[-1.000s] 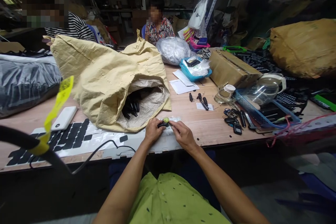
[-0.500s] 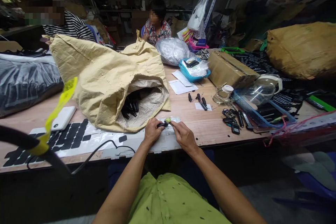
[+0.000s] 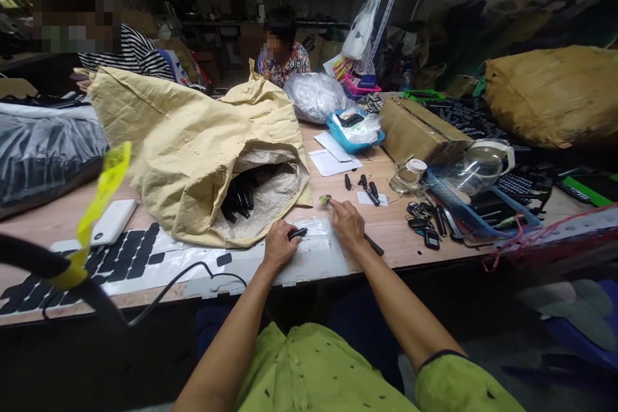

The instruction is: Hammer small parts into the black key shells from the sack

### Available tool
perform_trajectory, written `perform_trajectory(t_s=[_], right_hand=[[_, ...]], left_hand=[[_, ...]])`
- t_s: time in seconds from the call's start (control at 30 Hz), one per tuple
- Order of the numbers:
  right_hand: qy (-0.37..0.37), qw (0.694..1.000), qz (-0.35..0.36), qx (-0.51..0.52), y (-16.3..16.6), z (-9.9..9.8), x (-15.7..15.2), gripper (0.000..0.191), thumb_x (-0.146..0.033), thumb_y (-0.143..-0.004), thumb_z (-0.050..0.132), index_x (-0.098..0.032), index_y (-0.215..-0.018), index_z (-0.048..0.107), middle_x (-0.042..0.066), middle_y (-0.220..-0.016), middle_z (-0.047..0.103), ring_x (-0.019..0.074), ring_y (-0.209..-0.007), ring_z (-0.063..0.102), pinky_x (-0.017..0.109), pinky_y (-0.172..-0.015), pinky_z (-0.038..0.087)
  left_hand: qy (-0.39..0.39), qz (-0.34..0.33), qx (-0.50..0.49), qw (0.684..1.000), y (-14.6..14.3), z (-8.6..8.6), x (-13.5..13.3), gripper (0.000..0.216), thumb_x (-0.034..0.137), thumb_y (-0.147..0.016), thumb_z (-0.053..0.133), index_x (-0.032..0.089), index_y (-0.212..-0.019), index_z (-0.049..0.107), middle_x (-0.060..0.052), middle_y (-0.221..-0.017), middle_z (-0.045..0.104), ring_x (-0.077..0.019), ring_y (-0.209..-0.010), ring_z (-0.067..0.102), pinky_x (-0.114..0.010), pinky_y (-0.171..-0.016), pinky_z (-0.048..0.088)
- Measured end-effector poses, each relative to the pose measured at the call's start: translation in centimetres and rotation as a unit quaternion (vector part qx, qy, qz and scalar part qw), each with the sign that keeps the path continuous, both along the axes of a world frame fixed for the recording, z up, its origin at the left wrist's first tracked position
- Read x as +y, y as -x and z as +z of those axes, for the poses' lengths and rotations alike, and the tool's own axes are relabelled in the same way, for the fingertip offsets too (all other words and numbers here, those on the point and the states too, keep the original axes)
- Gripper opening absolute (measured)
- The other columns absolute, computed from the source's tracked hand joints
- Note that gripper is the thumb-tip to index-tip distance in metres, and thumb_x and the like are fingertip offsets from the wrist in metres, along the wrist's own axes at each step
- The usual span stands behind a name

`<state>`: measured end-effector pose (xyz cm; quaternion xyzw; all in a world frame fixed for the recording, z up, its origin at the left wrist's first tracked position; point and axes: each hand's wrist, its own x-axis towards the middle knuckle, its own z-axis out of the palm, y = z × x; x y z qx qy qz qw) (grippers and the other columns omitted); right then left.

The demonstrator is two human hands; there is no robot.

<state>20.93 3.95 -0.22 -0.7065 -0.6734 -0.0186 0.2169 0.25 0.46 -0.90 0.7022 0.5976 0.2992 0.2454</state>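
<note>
My left hand [image 3: 279, 244] is closed around a small black stick-shaped part [image 3: 298, 233], whose tip pokes out toward the right over a white board [image 3: 313, 264]. To its right, my right hand [image 3: 347, 224] grips what looks like a small hammer [image 3: 325, 198]. Its round yellow-green head shows beyond the fingers, and a dark handle end sticks out behind the wrist. The hammer head is apart from the black part. Just beyond my left hand gapes a beige sack [image 3: 193, 154] with several similar black parts [image 3: 239, 199] inside.
Loose black pieces [image 3: 369, 188] and key fobs [image 3: 425, 225] lie at right, near a blue tray [image 3: 463, 219], a glass jar [image 3: 408, 177] and a cardboard box [image 3: 420, 125]. Black stickers [image 3: 125, 254] and a white device [image 3: 113, 222] lie left. Two people sit across the table.
My right hand has moved right and slightly away from me with the hammer, off the black part. My left hand stays nearly in place, holding the part.
</note>
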Motion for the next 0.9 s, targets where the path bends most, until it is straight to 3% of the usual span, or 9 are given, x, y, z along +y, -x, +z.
perform_trajectory(t_s=[0.2, 0.37, 0.43, 0.53, 0.6, 0.67, 0.77, 0.9], right_hand=[[-0.003, 0.998, -0.016, -0.056, 0.7, -2.1, 0.6, 0.035, -0.019, -0.094, 0.046, -0.028, -0.120, 0.068, 0.007, -0.093, 0.059, 0.0186, -0.084, 0.048, 0.029, -0.068, 0.030], [-0.002, 0.997, -0.024, -0.070, 1.4, -2.2, 0.4, 0.035, -0.021, -0.094, 0.046, -0.026, -0.122, 0.066, 0.008, -0.095, 0.057, 0.0207, -0.087, 0.046, 0.030, -0.069, 0.029], [0.004, 0.997, -0.028, -0.072, 1.5, -2.0, 0.4, 0.035, -0.022, -0.094, 0.046, -0.025, -0.122, 0.065, 0.009, -0.095, 0.057, 0.0212, -0.088, 0.046, 0.031, -0.069, 0.029], [0.011, 0.997, -0.036, -0.071, 1.7, -1.8, 0.4, 0.035, -0.022, -0.094, 0.046, -0.025, -0.122, 0.065, 0.009, -0.096, 0.058, 0.0215, -0.088, 0.047, 0.031, -0.069, 0.030], [0.013, 0.997, -0.038, -0.071, 1.8, -1.7, 0.3, 0.035, -0.021, -0.094, 0.045, -0.025, -0.123, 0.065, 0.009, -0.096, 0.058, 0.0216, -0.088, 0.047, 0.032, -0.069, 0.029], [0.013, 0.997, -0.040, -0.071, 1.9, -1.7, 0.2, 0.035, -0.021, -0.095, 0.045, -0.024, -0.123, 0.065, 0.009, -0.096, 0.058, 0.0219, -0.089, 0.047, 0.032, -0.069, 0.029], [0.012, 0.996, -0.043, -0.072, 1.9, -1.8, 0.2, 0.035, -0.021, -0.094, 0.044, -0.025, -0.123, 0.064, 0.009, -0.096, 0.057, 0.0223, -0.089, 0.047, 0.032, -0.070, 0.029], [0.010, 0.996, -0.044, -0.071, 1.9, -1.8, 0.3, 0.035, -0.021, -0.094, 0.044, -0.025, -0.122, 0.065, 0.009, -0.096, 0.057, 0.0220, -0.088, 0.046, 0.032, -0.070, 0.029]], left_hand=[[-0.016, -0.006, 0.014, 1.000, 0.3, -0.2, 0.0, 0.010, 0.021, -0.076, 0.069, 0.024, -0.085, 0.071, -0.003, -0.083, 0.062, -0.0234, -0.091, 0.057, -0.036, -0.083, 0.046], [-0.035, -0.029, -0.010, 0.999, 0.8, 0.3, -0.9, 0.011, 0.027, -0.084, 0.062, 0.024, -0.089, 0.070, -0.004, -0.087, 0.064, -0.0229, -0.091, 0.058, -0.036, -0.085, 0.047], [-0.039, -0.065, -0.049, 0.996, 1.0, 0.9, -2.6, 0.017, 0.031, -0.088, 0.056, 0.023, -0.095, 0.069, -0.005, -0.091, 0.066, -0.0226, -0.091, 0.060, -0.036, -0.085, 0.048], [-0.003, -0.181, -0.101, 0.978, 1.3, 1.4, -6.9, 0.028, 0.038, -0.093, 0.049, 0.023, -0.105, 0.068, -0.007, -0.093, 0.069, -0.0219, -0.088, 0.063, -0.033, -0.081, 0.049], [0.039, -0.265, -0.108, 0.957, 1.4, 0.9, -9.9, 0.032, 0.042, -0.094, 0.047, 0.023, -0.107, 0.069, -0.008, -0.090, 0.071, -0.0215, -0.083, 0.065, -0.032, -0.078, 0.050], [0.094, -0.296, -0.096, 0.946, 1.2, -0.5, -12.2, 0.033, 0.044, -0.093, 0.048, 0.024, -0.107, 0.070, -0.008, -0.090, 0.072, -0.0217, -0.082, 0.067, -0.032, -0.078, 0.051], [0.224, -0.215, -0.037, 0.950, 0.9, -3.8, -13.4, 0.034, 0.041, -0.089, 0.051, 0.023, -0.110, 0.070, -0.008, -0.094, 0.074, -0.0257, -0.088, 0.069, -0.036, -0.085, 0.052], [0.362, -0.094, 0.031, 0.927, 0.5, -7.4, -12.4, 0.041, 0.036, -0.088, 0.052, 0.024, -0.124, 0.066, -0.012, -0.121, 0.071, -0.0318, -0.118, 0.063, -0.044, -0.102, 0.046]])
